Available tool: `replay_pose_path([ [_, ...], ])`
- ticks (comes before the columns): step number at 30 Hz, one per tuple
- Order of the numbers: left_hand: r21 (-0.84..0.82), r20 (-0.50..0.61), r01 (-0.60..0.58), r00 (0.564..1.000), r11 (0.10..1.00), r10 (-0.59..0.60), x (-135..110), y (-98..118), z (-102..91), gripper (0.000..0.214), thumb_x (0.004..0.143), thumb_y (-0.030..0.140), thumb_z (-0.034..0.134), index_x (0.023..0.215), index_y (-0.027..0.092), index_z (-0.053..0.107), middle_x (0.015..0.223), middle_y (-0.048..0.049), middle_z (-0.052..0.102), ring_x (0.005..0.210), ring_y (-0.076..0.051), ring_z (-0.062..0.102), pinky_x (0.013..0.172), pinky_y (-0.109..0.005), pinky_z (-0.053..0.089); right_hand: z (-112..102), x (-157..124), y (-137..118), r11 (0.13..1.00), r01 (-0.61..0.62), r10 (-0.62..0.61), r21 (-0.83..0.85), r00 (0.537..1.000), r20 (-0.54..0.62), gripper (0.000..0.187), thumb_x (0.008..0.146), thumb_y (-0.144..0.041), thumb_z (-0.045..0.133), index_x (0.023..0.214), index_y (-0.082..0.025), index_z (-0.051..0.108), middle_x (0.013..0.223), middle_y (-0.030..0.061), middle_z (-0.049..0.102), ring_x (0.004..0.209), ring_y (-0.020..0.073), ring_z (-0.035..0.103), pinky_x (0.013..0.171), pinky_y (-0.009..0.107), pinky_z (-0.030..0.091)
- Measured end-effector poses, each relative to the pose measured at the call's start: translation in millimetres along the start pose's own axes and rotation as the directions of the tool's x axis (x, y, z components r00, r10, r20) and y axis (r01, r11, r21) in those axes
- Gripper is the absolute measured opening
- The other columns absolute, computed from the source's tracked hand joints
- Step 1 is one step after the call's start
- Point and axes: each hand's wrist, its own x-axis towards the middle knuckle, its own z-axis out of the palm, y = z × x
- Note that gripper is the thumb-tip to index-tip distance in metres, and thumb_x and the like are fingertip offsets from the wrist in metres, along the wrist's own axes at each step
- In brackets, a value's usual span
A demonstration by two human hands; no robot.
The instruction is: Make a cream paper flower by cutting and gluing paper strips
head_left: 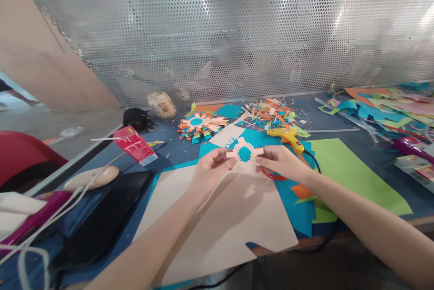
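Between my two hands is a pale paper ring point(242, 141) with a jagged round hole and tabs around its outer edge. My left hand point(217, 159) pinches its left side, and my right hand point(273, 159) pinches the right side. Below them lies a large pale paper sheet point(217, 226) with a notch in its near edge. Blue paper point(298, 208) sits under that sheet. A yellow hot glue gun point(285, 135) rests just beyond my right hand. Orange scissors handles point(271, 174) are partly hidden behind that hand.
Further back lie a layered paper flower point(200, 123) and a heap of paper scraps point(271, 114). Green paper point(352, 177) is on the right. A red drink carton point(135, 145), a mouse point(98, 177) and a black phone point(105, 217) are on the left. A perforated metal panel point(244, 32) closes the back.
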Motion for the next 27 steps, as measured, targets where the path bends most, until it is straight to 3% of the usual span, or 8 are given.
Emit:
replay_pose_path([
  [5, 0.003, 0.014, 0.039, 0.999, 0.999, -0.039, -2.0, -0.8, 0.4, 0.032, 0.056, 0.031, 0.075, 0.081, 0.017, 0.06, 0.066, 0.0034, 0.062, 0.06, -0.008, 0.055, 0.058, -0.02, 0.042, -0.1, 0.5, 1.8, 0.998, -0.016, 0.018, 0.06, 0.999, -0.035, 0.027, 0.071, -0.04, 0.062, 0.068, -0.017, 0.05, 0.063, -0.0001, 0.061, 0.061, 0.013, 0.059, 0.056, 0.022, 0.042],
  [12, 0.011, 0.034, 0.015, 0.999, 1.0, -0.016, -2.7, 1.2, 0.9, 0.03, 0.058, 0.033, 0.073, 0.08, 0.016, 0.061, 0.067, 0.0014, 0.059, 0.059, -0.01, 0.053, 0.056, -0.022, 0.042, -0.1, -0.6, -0.9, 0.999, -0.032, 0.032, 0.004, 0.999, -0.041, 0.026, 0.072, -0.04, 0.06, 0.068, -0.015, 0.054, 0.063, 0.0013, 0.062, 0.056, 0.0118, 0.056, 0.053, 0.022, 0.04],
  [17, -0.071, 0.105, 0.002, 0.994, 0.997, 0.006, -0.6, 0.5, -0.5, 0.02, 0.064, 0.031, 0.069, 0.079, 0.018, 0.064, 0.069, 0.0002, 0.06, 0.064, -0.01, 0.054, 0.061, -0.022, 0.043, -0.5, -0.9, -2.5, 0.999, -0.041, 0.04, -0.008, 0.997, -0.063, 0.026, 0.073, -0.039, 0.059, 0.064, -0.016, 0.054, 0.059, -0.0002, 0.059, 0.051, 0.0099, 0.052, 0.051, 0.022, 0.038],
  [27, -0.152, 0.118, 0.02, 0.993, 0.988, -0.002, 1.3, -2.3, -4.4, 0.017, 0.063, 0.022, 0.065, 0.08, 0.017, 0.065, 0.07, -0.0012, 0.059, 0.068, -0.012, 0.055, 0.061, -0.023, 0.044, -0.8, -0.7, -4.8, 0.999, -0.038, 0.04, 0.033, 0.997, -0.073, 0.023, 0.072, -0.037, 0.059, 0.064, -0.016, 0.054, 0.056, -0.0022, 0.055, 0.05, 0.0093, 0.05, 0.051, 0.022, 0.038],
])
